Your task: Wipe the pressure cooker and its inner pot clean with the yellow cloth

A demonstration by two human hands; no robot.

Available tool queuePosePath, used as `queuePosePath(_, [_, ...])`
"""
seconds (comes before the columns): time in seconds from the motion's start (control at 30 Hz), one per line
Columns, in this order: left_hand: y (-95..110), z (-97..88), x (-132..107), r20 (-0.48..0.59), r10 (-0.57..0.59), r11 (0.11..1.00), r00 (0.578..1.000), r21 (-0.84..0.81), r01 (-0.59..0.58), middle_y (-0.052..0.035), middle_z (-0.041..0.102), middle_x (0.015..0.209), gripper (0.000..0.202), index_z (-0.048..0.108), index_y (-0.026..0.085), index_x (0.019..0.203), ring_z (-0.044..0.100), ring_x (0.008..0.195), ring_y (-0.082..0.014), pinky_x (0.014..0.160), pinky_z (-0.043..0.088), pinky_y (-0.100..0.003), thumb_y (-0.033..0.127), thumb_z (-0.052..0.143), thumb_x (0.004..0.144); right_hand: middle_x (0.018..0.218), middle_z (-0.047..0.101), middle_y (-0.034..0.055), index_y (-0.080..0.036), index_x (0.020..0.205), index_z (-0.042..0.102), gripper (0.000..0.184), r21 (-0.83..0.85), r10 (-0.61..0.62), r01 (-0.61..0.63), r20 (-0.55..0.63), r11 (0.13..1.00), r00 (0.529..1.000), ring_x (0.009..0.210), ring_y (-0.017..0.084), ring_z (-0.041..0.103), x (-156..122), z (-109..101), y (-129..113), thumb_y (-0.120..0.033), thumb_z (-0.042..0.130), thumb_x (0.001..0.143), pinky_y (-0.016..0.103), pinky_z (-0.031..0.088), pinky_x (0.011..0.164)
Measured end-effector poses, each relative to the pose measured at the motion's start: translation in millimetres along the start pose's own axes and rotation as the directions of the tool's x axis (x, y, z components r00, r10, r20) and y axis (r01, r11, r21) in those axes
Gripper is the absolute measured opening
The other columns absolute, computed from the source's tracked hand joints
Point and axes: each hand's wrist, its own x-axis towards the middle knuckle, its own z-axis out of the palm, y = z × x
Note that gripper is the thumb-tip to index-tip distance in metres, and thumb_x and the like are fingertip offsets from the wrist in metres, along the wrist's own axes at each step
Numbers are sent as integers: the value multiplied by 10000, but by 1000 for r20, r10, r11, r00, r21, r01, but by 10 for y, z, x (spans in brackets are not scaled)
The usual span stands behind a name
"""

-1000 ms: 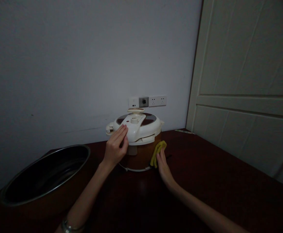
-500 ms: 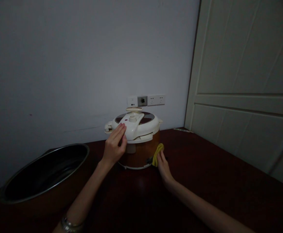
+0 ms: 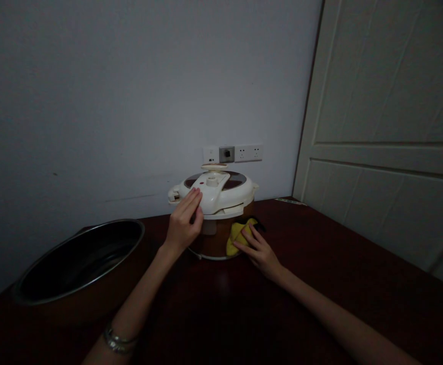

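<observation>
An electric pressure cooker with a brown body (image 3: 214, 245) and a white lid (image 3: 240, 196) stands on the dark table. My left hand (image 3: 184, 220) lies against the lid's left front, fingers straight and close together, thumb a little apart; it grasps nothing that I can see. With spread fingers, my right hand (image 3: 260, 252) presses a yellow cloth (image 3: 235, 237) to the lower right front of the cooker's body. Part of the cloth and of the body behind it is hidden by that hand.
A large dark oval pot (image 3: 80, 263) with a metal rim sits at the left of the table (image 3: 221, 314). Wall sockets (image 3: 248, 153) are behind the cooker. A pale panelled door (image 3: 388, 121) rises along the right, and a thin pale strip (image 3: 290, 201) lies near the corner.
My right hand has turned and brought the cloth leftward, from the cooker's right edge onto its front. The left hand keeps its place on the lid. The whole view has shifted slightly.
</observation>
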Motion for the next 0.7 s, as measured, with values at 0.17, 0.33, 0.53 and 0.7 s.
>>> queuePosePath(0.17, [-1, -4, 2, 8, 0, 1000, 1000, 4, 0, -129, 533, 1287, 419, 521, 151, 1235, 471, 1217, -226, 1006, 415, -489, 111, 468, 821, 1365, 442, -33, -348, 1300, 439, 470, 71, -272, 263, 324, 962, 906, 1315, 177, 323, 338, -245, -124, -103, 419, 900, 435, 323, 1074])
queuePosePath(0.33, [1, -18, 6, 23, 2, 1000, 1000, 4, -2, -125, 529, 1292, 429, 508, 167, 1247, 466, 1222, -218, 1004, 419, -489, 112, 462, 824, 1321, 492, -17, -329, 1234, 517, 413, 91, -232, 218, 207, 972, 950, 1230, 165, 454, 534, -202, -267, -110, 455, 889, 444, 341, 1060])
queuePosePath(0.53, [-2, -21, -3, 27, 5, 1000, 1000, -6, -4, -131, 523, 1297, 424, 507, 148, 1245, 458, 1229, -222, 1011, 410, -492, 104, 459, 825, 1206, 605, 22, -280, 1200, 560, 382, 138, -310, 279, 331, 950, 891, 1170, 163, 516, 211, -128, -219, -96, 431, 891, 401, 391, 1030])
queuePosePath(0.7, [1, -18, -7, 17, 7, 1000, 1000, -5, -7, -142, 519, 1298, 417, 509, 131, 1238, 452, 1233, -226, 1011, 410, -489, 101, 466, 824, 1323, 489, 25, -286, 1217, 550, 380, 31, -208, 206, 144, 978, 967, 1317, 224, 310, 326, -340, 16, -135, 446, 884, 503, 329, 1048])
